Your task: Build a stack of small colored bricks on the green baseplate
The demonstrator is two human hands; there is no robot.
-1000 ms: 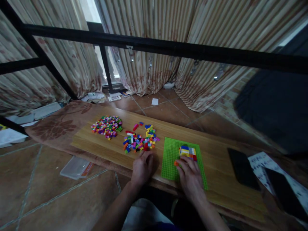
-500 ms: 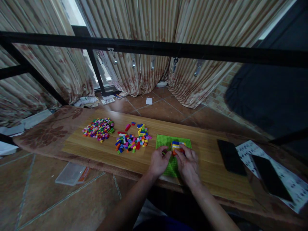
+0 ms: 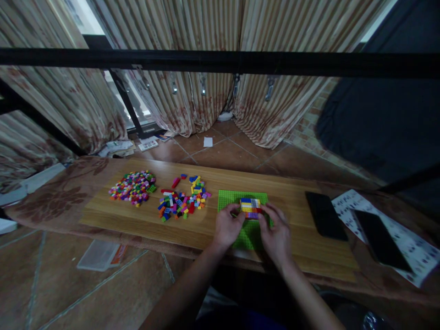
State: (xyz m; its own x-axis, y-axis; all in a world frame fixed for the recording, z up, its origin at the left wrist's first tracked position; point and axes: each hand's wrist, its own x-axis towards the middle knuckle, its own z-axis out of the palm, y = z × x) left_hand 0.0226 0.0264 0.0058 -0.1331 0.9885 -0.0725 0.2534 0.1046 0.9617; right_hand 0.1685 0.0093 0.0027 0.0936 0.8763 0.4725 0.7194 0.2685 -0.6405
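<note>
A small block of toy bricks (image 3: 250,204), with blue, white, yellow, red and purple rows, sits on or just over the green baseplate (image 3: 225,198); I cannot tell if it is attached. My left hand (image 3: 228,228) is closed on its left side, thumb against the near left corner. At the right side, my right hand (image 3: 277,233) grips it, with thumb and fingers by the right edge. The fingers hide part of the block's sides. Below the hands, the near part of the baseplate shows between the wrists.
Left of the baseplate lie loose bricks (image 3: 182,204) and a denser brick pile (image 3: 134,187) on the wooden board (image 3: 117,220). A black tablet-like slab (image 3: 326,215), a phone-like dark object (image 3: 381,240) and a printed sheet (image 3: 421,256) lie right. A clear plastic lid (image 3: 98,255) is on the floor.
My right hand has shifted from over the front of the brick block to its right side, uncovering more of the coloured rows. My left hand stays at the left side. The view has shifted slightly.
</note>
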